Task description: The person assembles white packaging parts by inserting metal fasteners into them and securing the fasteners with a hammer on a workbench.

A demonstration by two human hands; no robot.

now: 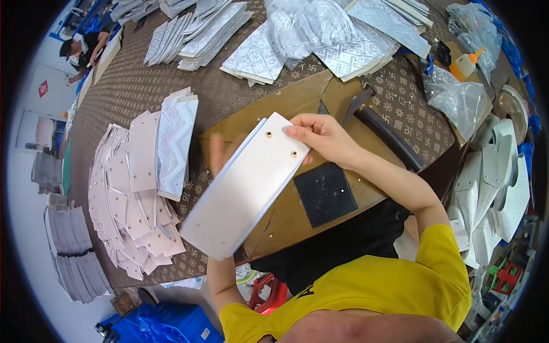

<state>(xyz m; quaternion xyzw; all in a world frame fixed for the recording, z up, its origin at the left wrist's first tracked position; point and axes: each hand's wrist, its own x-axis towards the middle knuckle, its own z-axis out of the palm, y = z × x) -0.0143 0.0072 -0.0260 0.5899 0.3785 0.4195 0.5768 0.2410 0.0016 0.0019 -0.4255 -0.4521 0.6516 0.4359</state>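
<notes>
A long white panel [243,191] with two brass eyelets near its upper end is held tilted above the table. My right hand [323,137] pinches its upper right edge, thumb on top beside the eyelets. Mostly hidden behind the panel is my left hand [217,153]; its fingers show past the left edge, smeared by motion, so its grip cannot be made out. Under the panel lies a brown board [286,103]. A square black pad [326,194] with small dents rests on that board, below my right hand.
Pale pink panels with eyelets [123,194] are piled at left, beside patterned silvery panels [176,143]. A hammer [383,128] lies right of my hand. More silvery panels [200,34] and plastic bags line the back. Another person [86,51] is at far left.
</notes>
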